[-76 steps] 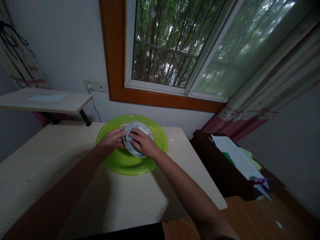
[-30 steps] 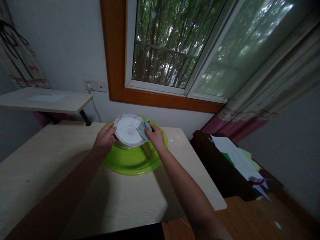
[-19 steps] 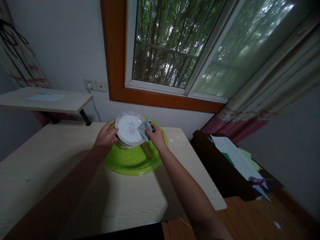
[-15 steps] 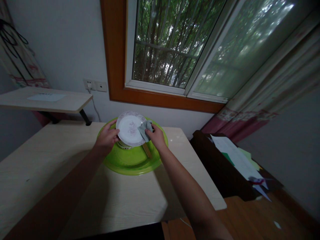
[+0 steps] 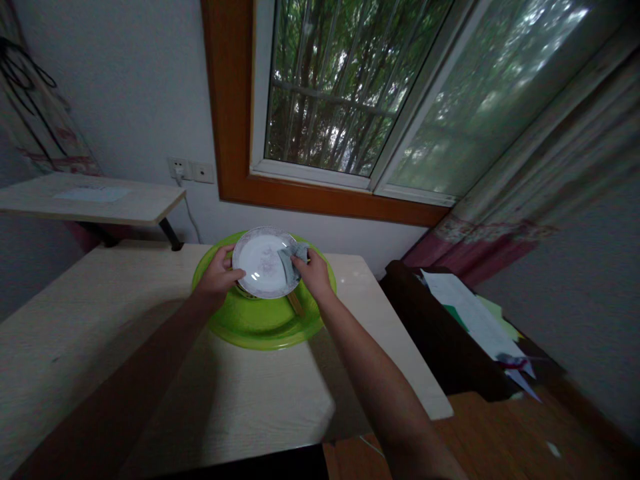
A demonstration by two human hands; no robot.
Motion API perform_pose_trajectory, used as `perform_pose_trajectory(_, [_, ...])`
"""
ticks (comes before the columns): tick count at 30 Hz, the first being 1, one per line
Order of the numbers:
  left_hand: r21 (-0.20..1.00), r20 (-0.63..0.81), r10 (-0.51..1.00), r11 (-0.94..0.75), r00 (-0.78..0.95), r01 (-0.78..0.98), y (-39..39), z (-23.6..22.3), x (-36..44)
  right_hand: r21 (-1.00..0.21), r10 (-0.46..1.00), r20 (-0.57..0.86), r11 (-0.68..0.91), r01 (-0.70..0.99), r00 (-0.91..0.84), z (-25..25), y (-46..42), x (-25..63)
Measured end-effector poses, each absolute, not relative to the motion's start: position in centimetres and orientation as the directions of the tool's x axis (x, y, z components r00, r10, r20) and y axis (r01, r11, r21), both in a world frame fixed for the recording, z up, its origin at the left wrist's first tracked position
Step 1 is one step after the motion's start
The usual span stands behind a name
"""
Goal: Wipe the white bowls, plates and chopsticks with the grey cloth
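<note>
Left hand grips plate, 9 o'clock; right hand pinches cloth, 3 o'clock. Likely wiping; next stroke wants plate steady.

dim rm | daylight via window | soft arm shadows on table | glints on plate | edges stretched

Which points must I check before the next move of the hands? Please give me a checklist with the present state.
1. Left hand grips the plate at its edge: ok.
2. Right hand holds the grey cloth: ok.
3. Cloth lies against the plate's upper face: ok.
4. Green basin rests on the table: ok.
5. Wooden sticks fully in view: not ok, partly hidden.
6. Plate is dry: cannot tell.
</note>
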State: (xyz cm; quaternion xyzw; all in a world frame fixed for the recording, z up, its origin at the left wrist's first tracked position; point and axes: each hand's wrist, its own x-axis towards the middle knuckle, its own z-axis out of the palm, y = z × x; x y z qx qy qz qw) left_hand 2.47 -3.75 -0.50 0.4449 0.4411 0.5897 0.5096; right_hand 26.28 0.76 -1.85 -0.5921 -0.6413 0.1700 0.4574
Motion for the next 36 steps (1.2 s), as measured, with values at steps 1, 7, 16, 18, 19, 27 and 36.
perform_pose_trajectory(1, [0.975,0.077,0.993,-0.094,-0.094,-0.199,-3.6,-0.8,2.4,-0.752,0.911,0.396,0.248,0.611,0.117,-1.8,0.7,26.2])
perform_pose_trajectory(7, [0.978,0.117,0.981,-0.141,-0.155,-0.151,-2.9,-1.8,2.1,-0.752,0.889,0.446,0.309,0.583,0.104,-1.8,0.5,26.0])
perform_pose_trajectory(16, [0.979,0.155,0.972,-0.175,-0.176,-0.105,-3.0,-1.8,2.1,-0.771,0.883,0.458,0.341,0.537,0.098,-2.0,0.5,25.9])
perform_pose_trajectory(18, [0.978,0.158,0.970,-0.179,-0.183,-0.105,-2.9,-1.9,2.1,-0.765,0.881,0.464,0.345,0.543,0.094,-1.9,0.4,25.9])
perform_pose_trajectory(19, [0.977,0.161,0.970,-0.183,-0.185,-0.107,-2.9,-1.9,2.0,-0.760,0.878,0.469,0.347,0.549,0.095,-1.8,0.4,25.9])
perform_pose_trajectory(27, [0.975,0.169,0.971,-0.190,-0.172,-0.115,-2.7,-2.4,1.8,-0.758,0.870,0.485,0.368,0.539,0.089,-1.8,0.3,25.9])
perform_pose_trajectory(36, [0.970,0.123,0.978,-0.155,-0.169,-0.187,-2.8,-1.9,2.1,-0.751,0.869,0.487,0.365,0.550,0.087,-1.9,0.4,26.0])
